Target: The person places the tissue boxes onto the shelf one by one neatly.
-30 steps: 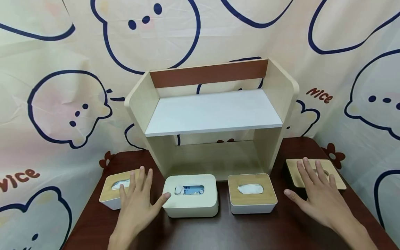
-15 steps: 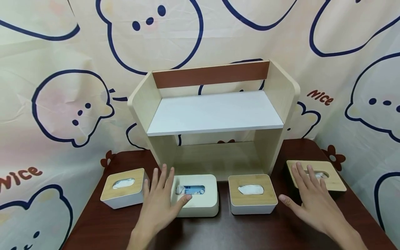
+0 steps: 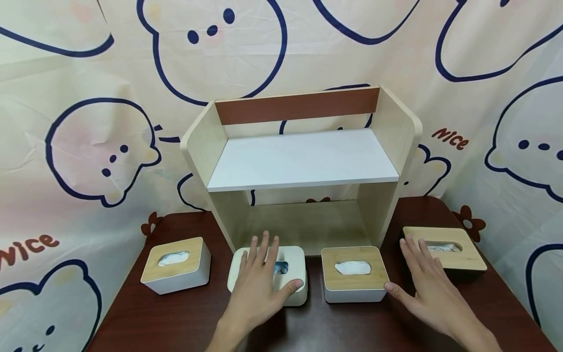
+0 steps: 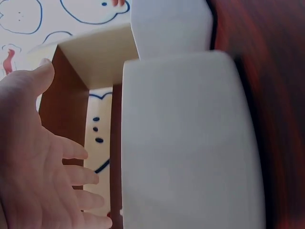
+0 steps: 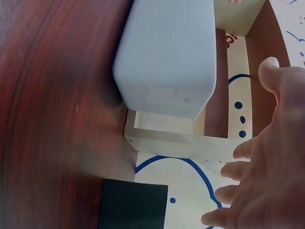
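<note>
My left hand [image 3: 259, 288], fingers straight and spread, hovers over the cream tissue box [image 3: 295, 269] and hides much of its lid. In the left wrist view that box [image 4: 190, 143] stands apart from the fingers. Right of it sits a white tissue box with a wooden lid [image 3: 354, 281]. My right hand [image 3: 433, 298] is spread between this box and a dark tissue box with a wooden lid [image 3: 466, 252], its fingers over the dark box's near left corner. The right wrist view shows that hand holding nothing. Farther left stands another white, wood-lidded tissue box [image 3: 184, 266].
A two-level shelf unit [image 3: 303, 159] with a white middle board stands behind the boxes on the dark wooden table [image 3: 145, 318]. A cloth with bear drawings [image 3: 88, 215] hangs behind and at both sides.
My left hand has moved right, from the leftmost tissue box to over the cream one. My right hand has shifted left, uncovering more of the dark box's lid. The boxes stay put.
</note>
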Motion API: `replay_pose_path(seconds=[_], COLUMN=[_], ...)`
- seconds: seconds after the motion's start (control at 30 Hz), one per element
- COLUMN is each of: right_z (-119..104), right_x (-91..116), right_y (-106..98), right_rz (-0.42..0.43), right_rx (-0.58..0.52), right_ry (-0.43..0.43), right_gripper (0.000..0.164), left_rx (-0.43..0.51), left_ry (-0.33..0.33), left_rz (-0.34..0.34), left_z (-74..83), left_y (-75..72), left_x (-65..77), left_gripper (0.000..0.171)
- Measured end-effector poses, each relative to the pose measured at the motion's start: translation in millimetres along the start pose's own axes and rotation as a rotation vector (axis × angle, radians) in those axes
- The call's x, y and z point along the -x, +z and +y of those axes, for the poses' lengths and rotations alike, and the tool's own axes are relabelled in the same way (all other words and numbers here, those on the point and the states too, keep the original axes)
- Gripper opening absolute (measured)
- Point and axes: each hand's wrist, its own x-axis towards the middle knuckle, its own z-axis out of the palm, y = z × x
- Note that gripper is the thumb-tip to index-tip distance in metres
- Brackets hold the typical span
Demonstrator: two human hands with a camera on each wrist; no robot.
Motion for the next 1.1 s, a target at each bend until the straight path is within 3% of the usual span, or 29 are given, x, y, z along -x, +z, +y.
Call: replay_pose_path(seconds=[0.33,0.77,1.1], right_z=[-7,-14,-17], right_x=[0,1,3], right_y=[8,14,23], right_rz=[-0.051,-0.071,-0.027], right_rx=[-0.072,-0.148,-0.209], right_ry=[0.038,0.057,0.040], right_gripper=[0.108,0.113,0.109], left_rx=[0.088,0.263,0.385], left_ry=[0.067,0.098,0.094], left_rz=[0.019,-0.054,-0.043], left_z=[27.0,57.6,76.2], left_y=[15.5,32.1,49.5], left_x=[-2.0,-1.4,5.9], left_gripper=[0.106,0.102,0.095])
